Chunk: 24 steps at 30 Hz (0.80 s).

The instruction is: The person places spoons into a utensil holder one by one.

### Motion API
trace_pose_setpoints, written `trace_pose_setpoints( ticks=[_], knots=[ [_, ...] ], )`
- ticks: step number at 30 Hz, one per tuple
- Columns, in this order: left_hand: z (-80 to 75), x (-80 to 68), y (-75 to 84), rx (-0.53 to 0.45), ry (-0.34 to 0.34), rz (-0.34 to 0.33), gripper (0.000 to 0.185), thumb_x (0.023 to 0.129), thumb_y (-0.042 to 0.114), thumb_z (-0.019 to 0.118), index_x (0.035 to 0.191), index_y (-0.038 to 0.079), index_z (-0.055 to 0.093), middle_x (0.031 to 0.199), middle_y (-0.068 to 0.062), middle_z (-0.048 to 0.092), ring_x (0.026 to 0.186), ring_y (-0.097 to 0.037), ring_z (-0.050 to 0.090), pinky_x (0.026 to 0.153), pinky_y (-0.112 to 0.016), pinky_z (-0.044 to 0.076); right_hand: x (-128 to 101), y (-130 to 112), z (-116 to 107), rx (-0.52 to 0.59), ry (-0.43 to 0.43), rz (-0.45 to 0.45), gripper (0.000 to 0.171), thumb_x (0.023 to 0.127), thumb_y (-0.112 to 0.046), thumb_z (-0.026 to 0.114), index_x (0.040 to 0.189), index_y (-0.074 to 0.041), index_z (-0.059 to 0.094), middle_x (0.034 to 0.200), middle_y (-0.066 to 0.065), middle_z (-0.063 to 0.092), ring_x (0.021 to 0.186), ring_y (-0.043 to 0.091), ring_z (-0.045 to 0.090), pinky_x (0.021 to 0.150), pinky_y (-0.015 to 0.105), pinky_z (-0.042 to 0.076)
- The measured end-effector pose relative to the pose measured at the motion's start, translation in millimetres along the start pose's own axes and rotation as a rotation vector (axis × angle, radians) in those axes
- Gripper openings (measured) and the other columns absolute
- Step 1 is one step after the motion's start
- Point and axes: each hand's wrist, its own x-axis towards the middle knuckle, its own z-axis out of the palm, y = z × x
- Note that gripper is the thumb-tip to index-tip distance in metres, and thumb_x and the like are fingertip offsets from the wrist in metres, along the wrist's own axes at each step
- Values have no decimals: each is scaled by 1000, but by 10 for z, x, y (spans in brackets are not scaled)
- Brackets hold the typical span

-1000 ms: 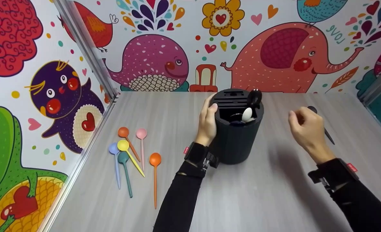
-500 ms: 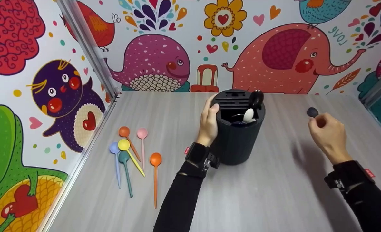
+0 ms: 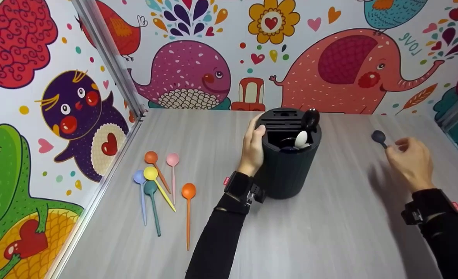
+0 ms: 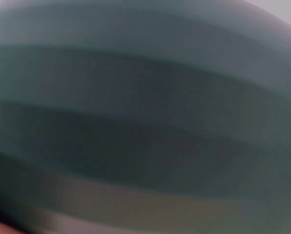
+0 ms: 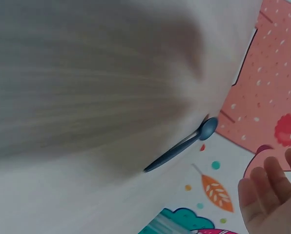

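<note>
The left hand (image 3: 252, 149) wrapped its fingers round the dark holder (image 3: 289, 162) at frame centre, steadying it on the counter (image 3: 329, 232); the right hand (image 3: 411, 162), fingers relaxed and empty, hovered beside the dark spoon (image 3: 379, 137) lying centre right

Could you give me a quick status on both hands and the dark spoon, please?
Left hand grips the black holder. Right hand open beside the dark spoon, which lies on the table. Nothing between them.
</note>
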Motion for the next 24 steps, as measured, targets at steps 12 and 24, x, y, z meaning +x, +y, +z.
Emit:
trace_pose_setpoints(
  ticks=[12,24],
  knots=[
    [9,9,-21,14,6,13,58,100,27,32,145,-6,48,147,-19,52,138,-26,46,115,-36,33,123,198,13,-85,-225,103,83,99,-50,50,149,13,29,142,45,31,125,60,27,101,74,26],
    [12,10,-11,26,12,21,56,100,26,32,144,-5,49,146,-19,53,138,-25,46,115,-35,34,183,318,43,-117,-531,91,111,96,-71,40,153,9,-14,148,47,-22,135,67,-22,105,78,-11]
  ],
)
